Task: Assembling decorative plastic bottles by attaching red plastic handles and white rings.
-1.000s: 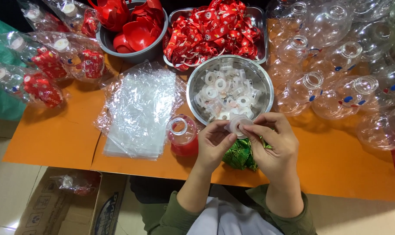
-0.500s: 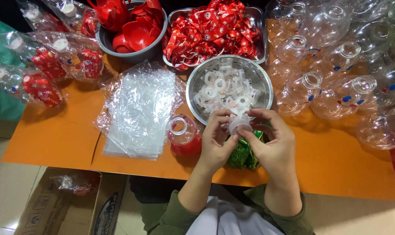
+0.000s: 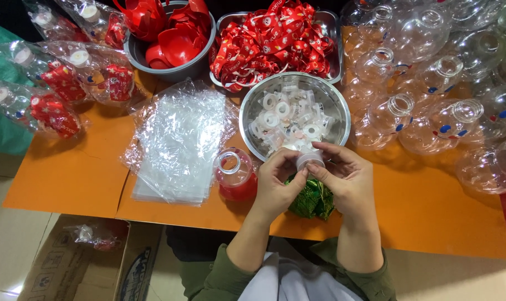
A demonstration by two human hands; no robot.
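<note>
Fingers [image 3: 314, 170] of both hands pinch a small white cap [image 3: 309, 160].
Left hand [image 3: 278, 181] and right hand [image 3: 348, 181] hold it just over a green shiny bundle [image 3: 313, 200], beside the metal bowl [image 3: 334, 103] of white caps.

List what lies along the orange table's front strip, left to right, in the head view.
Stack of clear plastic bags → red-filled globe → left hand → white cap → right hand → empty clear globes.

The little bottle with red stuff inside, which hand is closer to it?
Left. The left hand is just beside the small red-filled bottle, at its right side. The right hand is farther off, beyond the left one, both pinching a small white cap.
</note>
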